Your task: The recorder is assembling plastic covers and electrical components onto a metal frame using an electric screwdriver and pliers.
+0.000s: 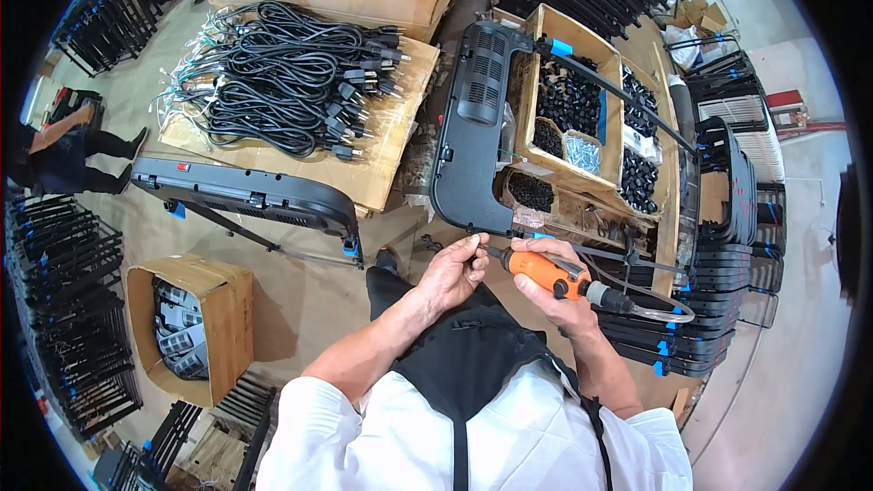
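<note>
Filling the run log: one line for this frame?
right hand: grips orange air screwdriver | left hand: fingers at its tip | black panel: ahead

A heap of black power cords (291, 77) lies on flattened brown cardboard (382, 173), left of a long black plastic housing (473, 127); right of it, an open cardboard box (611, 64) holds small black parts (568, 95).

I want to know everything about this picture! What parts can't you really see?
- Head view: the tip of the orange tool is hidden by the left hand, so whatever its fingers pinch is unclear.
- The right hand covers part of the tool's body.
- Small black parts in the box are too tiny to identify.
- The person at the left rim is cut off by the edge.
- The racks blur toward the rim.
</note>
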A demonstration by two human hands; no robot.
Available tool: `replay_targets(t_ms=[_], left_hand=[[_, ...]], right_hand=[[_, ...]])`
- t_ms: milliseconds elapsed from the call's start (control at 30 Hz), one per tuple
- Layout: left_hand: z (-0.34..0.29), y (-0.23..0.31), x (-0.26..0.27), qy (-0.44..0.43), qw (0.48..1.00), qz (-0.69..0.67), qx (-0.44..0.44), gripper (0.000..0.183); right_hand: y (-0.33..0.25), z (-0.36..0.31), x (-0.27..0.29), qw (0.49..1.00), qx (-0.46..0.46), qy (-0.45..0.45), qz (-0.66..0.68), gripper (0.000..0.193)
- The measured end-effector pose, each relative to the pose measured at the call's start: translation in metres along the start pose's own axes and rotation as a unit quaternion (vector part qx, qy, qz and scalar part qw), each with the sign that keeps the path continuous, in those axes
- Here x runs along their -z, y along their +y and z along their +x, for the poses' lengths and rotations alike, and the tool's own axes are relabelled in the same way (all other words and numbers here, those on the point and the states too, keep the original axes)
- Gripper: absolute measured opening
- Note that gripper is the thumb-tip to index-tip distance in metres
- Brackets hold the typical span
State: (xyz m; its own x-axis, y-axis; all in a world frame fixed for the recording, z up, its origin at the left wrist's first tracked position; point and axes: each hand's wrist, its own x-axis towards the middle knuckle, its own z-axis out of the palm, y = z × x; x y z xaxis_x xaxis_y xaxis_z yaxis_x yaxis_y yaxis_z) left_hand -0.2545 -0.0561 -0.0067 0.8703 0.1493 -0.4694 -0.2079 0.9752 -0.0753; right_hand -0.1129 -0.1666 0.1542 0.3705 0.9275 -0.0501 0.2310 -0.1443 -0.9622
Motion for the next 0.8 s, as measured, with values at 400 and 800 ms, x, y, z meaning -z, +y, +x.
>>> replay_targets(t_ms=[400, 800], left_hand=[[-0.007, 0.002, -0.012, 0.002, 0.978, 0.187, -0.090, 0.036], [-0.009, 0.015, -0.005, -0.055, 0.978, 0.201, -0.010, 0.030]], right_hand=[[0.004, -0.008, -0.005, 0.999, -0.001, 0.043, -0.002, 0.048], [0.000, -0.007, 0.001, 0.999, 0.000, 0.039, 0.033, 0.047]])
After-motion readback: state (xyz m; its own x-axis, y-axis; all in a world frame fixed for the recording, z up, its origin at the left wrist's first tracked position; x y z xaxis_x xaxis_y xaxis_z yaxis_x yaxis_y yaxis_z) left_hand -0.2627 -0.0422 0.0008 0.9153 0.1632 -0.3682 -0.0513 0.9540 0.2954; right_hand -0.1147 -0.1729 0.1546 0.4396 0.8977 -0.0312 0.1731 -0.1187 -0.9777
